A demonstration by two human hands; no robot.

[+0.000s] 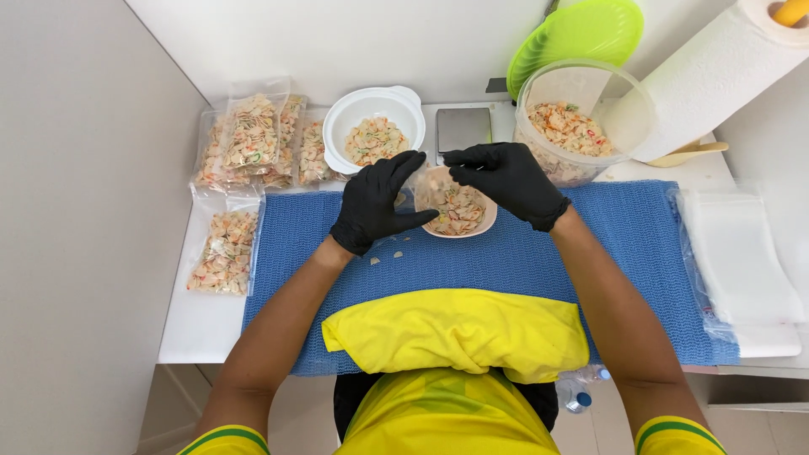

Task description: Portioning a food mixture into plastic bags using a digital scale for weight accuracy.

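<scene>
The person's left hand [375, 200] and right hand [504, 181], both in black gloves, meet over a pink bowl [459, 211] of shell pasta that sits on a blue mat [640, 244] just above the middle of the view. A clear bag [419, 187] is stretched between the hands over the bowl. The left fingers curl round the bag's edge at the bowl's 9 o'clock side; the right fingers pinch it at 12 o'clock. Both hands are closed on the bag.

A few loose pasta pieces [389, 253] lie on the mat at 7 o'clock from the bowl. At 11 o'clock from it stands a white bowl [371, 126] with more pasta, and at 12 o'clock a small scale [463, 128]. At 1 o'clock is a clear tub [581, 118] of pasta, with a green lid [577, 38] leaning behind it and a paper towel roll [716, 72] further right.

Filled bags [253, 139] lie at 10 o'clock on the white surface [198, 329], one more bag [224, 250] at 9 o'clock. Empty bags [737, 261] are stacked at 3 o'clock. A yellow cloth [459, 329] lies at 6 o'clock.
</scene>
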